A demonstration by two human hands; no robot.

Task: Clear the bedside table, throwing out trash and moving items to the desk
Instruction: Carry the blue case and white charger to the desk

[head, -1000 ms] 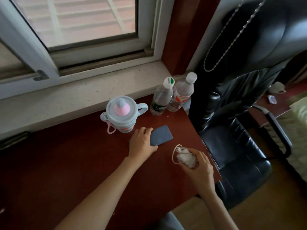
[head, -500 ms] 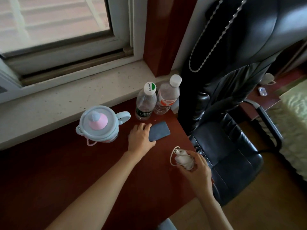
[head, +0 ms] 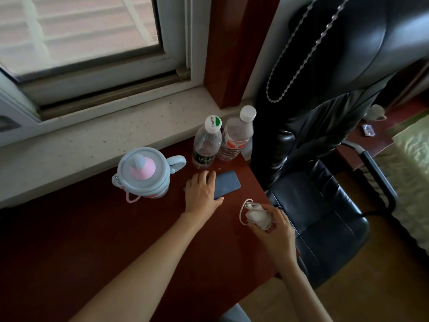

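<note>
My left hand point(head: 201, 191) lies flat on a dark blue phone point(head: 227, 184) that rests on the dark red desk point(head: 92, 240); the fingers cover its left end. My right hand point(head: 275, 225) holds a white charger with its coiled cable point(head: 254, 213) just above the desk's right edge. A pale blue cup with a pink spout and a handle point(head: 143, 173) stands left of the phone. Two clear plastic water bottles point(head: 207, 142) point(head: 236, 133) stand upright behind the phone, by the window sill.
A black leather office chair point(head: 325, 205) sits tight against the desk's right side. Beyond it, the red bedside table point(head: 369, 145) carries a small packet point(head: 368, 130) and a pale cup point(head: 377, 111). A bed's green cover point(head: 413, 170) lies at far right.
The view has shifted right, so everything sits further left in frame. My left hand still rests on the phone and my right still grips the charger; the cup now stands apart from the phone.
</note>
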